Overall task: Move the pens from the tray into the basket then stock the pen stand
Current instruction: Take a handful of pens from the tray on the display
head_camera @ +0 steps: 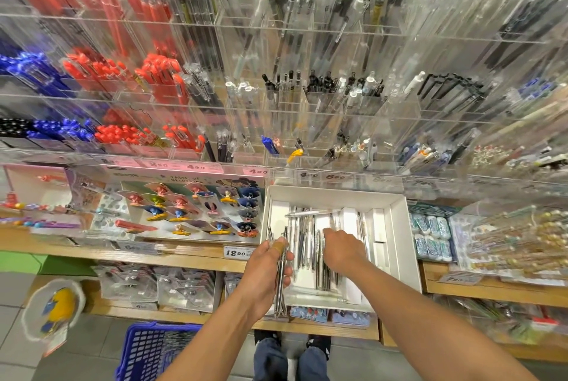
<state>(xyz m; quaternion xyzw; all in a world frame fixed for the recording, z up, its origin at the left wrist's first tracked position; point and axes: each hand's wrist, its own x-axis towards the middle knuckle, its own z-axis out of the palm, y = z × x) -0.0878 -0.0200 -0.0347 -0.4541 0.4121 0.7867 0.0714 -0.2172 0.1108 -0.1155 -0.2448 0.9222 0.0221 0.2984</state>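
White rectangular cardboard tray [396,227] sits on the wooden shelf edge [190,259], directly below the tiered clear acrylic pen stand [276,104]. Loose silver and clear-barrelled pens [310,245] lie lengthwise in the tray's middle section; one pen lies crosswise near the far end. White card dividers stand along the tray's right side.

Left hand [264,273] at the tray's near-left corner, fingers curled round a bundle of slim silver pens [281,285] held roughly upright, the ends reaching past the hand both ways. A tan plaster shows on one finger.

Right hand [342,250] inside the tray, palm down, fingers bent onto the loose pens and touching them. Whether it has pinched any pen cannot be told; the fingertips are hidden among the barrels.

Blue plastic mesh basket [147,353] on the floor at lower left, below the shelf, well apart from the tray; some thin pens are dimly visible inside it.

Stand compartments hold red, blue, black and clear pens. Left of the tray, a display card of small coloured clips [196,208]. Yellow-and-blue toy on a white-rimmed plate-like thing [58,307] at far left
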